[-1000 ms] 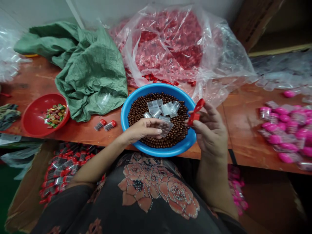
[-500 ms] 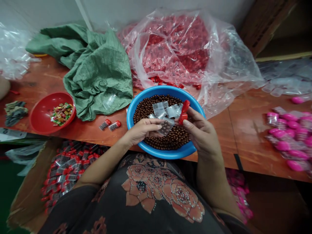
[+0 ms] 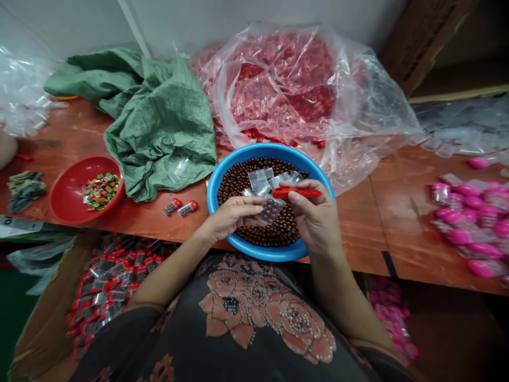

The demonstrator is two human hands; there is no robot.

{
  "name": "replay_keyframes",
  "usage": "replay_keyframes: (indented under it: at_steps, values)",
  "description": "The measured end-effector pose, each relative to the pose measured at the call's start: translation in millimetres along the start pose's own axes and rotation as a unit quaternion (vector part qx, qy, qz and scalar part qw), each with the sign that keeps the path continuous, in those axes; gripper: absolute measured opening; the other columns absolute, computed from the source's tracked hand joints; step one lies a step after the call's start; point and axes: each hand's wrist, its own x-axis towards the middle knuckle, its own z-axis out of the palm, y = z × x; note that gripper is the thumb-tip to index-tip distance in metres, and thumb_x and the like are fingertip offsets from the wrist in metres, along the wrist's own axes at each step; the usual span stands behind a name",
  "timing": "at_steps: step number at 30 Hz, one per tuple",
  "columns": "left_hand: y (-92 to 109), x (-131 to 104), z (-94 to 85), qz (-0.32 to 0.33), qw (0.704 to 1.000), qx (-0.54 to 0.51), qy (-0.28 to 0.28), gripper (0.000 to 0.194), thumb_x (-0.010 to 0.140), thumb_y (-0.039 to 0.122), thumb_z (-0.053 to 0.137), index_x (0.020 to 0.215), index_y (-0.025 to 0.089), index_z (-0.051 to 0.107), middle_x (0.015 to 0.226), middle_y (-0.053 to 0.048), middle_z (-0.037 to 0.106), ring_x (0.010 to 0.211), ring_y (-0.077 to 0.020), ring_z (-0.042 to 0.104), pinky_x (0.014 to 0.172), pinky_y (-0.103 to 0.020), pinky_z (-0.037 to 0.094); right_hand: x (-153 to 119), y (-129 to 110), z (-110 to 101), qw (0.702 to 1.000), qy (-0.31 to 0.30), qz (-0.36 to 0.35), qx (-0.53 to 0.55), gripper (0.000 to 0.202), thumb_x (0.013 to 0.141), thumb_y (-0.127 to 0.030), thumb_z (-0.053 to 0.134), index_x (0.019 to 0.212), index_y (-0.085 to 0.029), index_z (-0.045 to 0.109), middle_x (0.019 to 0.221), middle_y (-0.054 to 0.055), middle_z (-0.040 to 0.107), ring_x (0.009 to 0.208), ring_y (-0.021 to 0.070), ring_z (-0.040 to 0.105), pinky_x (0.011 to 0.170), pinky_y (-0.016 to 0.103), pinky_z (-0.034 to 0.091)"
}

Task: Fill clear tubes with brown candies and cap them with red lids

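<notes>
Between its fingertips my left hand (image 3: 234, 215) pinches a clear plastic container (image 3: 270, 211) with brown balls showing in it or through it. My right hand (image 3: 318, 212) grips a red plastic piece (image 3: 296, 193), which lies sideways just above the container. Both hands are over a blue basin (image 3: 262, 254) of small brown balls (image 3: 234, 178). Several other clear containers (image 3: 260, 179) rest on the balls behind my fingers. Left of the basin, two small red-capped containers (image 3: 186, 207) with dark contents lie on the table.
A red bowl (image 3: 66, 191) of wrapped sweets and a green sack (image 3: 159, 122) are at the left. Behind the basin is a plastic bag (image 3: 286, 79) of red pieces. Pink-capped containers (image 3: 473, 212) lie at the right. Below the table's left side, a carton (image 3: 43, 313) holds red-capped containers.
My right hand has turned the red piece from upright to sideways and brought it closer to the container in my left hand. The view has shifted slightly.
</notes>
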Motion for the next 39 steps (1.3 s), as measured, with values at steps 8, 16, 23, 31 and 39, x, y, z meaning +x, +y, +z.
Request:
replay_keyframes:
  at_steps: [8, 16, 23, 31, 39]
  values:
    - [0.3, -4.2, -5.0, 0.026, 0.998, 0.050, -0.012, 0.039, 0.071, 0.027, 0.082, 0.108, 0.016, 0.076, 0.096, -0.007, 0.077, 0.085, -0.0145, 0.071, 0.081, -0.028, 0.057, -5.3, -0.8, -16.4, 0.985, -0.064, -0.026, -0.156, 0.015, 0.081, -0.029, 0.076, 0.096, -0.030, 0.076, 0.103, -0.001, 0.078, 0.098, 0.0196, 0.072, 0.097, 0.043, 0.055]
    - [-3.4, -6.6, -2.3, 0.080, 0.989, 0.116, 0.038, 0.038, 0.074, 0.026, 0.079, 0.110, 0.016, 0.073, 0.100, -0.007, 0.076, 0.085, -0.0142, 0.069, 0.080, -0.028, 0.055, -6.0, -11.9, -19.4, 0.761, -0.204, -0.246, -0.565, 0.065, 0.077, -0.053, 0.075, 0.129, -0.018, 0.057, 0.112, 0.015, 0.071, 0.099, 0.0319, 0.065, 0.084, 0.049, 0.053]
    - [-17.5, 6.5, 7.2, 0.156, 0.979, 0.110, 0.079, 0.035, 0.088, 0.048, 0.065, 0.102, 0.017, 0.069, 0.089, -0.003, 0.072, 0.082, -0.0122, 0.064, 0.081, -0.025, 0.050, -13.7, 15.3, -10.9, 0.726, -0.176, -0.334, -0.575, 0.059, 0.084, -0.044, 0.067, 0.132, -0.017, 0.046, 0.106, 0.014, 0.066, 0.093, 0.0287, 0.063, 0.078, 0.043, 0.054]
    - [-32.7, 20.6, 22.6, 0.104, 0.984, 0.079, 0.121, 0.056, 0.094, 0.066, 0.039, 0.123, 0.022, 0.056, 0.054, 0.003, 0.054, 0.040, -0.0104, 0.045, 0.044, -0.024, 0.037, -18.6, 13.0, 0.1, 0.739, -0.183, -0.321, -0.563, 0.065, 0.082, -0.041, 0.064, 0.138, -0.017, 0.040, 0.115, 0.016, 0.063, 0.103, 0.0308, 0.062, 0.085, 0.046, 0.052]
    - [-30.5, 14.2, 27.0, 0.133, 0.978, 0.085, 0.138, 0.044, 0.097, 0.048, 0.034, 0.128, 0.024, 0.055, 0.052, 0.004, 0.051, 0.040, -0.0110, 0.043, 0.044, -0.023, 0.035, -18.5, 17.3, 1.4, 0.746, -0.165, -0.355, -0.539, 0.063, 0.079, -0.043, 0.069, 0.132, -0.019, 0.046, 0.111, 0.015, 0.068, 0.100, 0.0310, 0.066, 0.082, 0.045, 0.054]
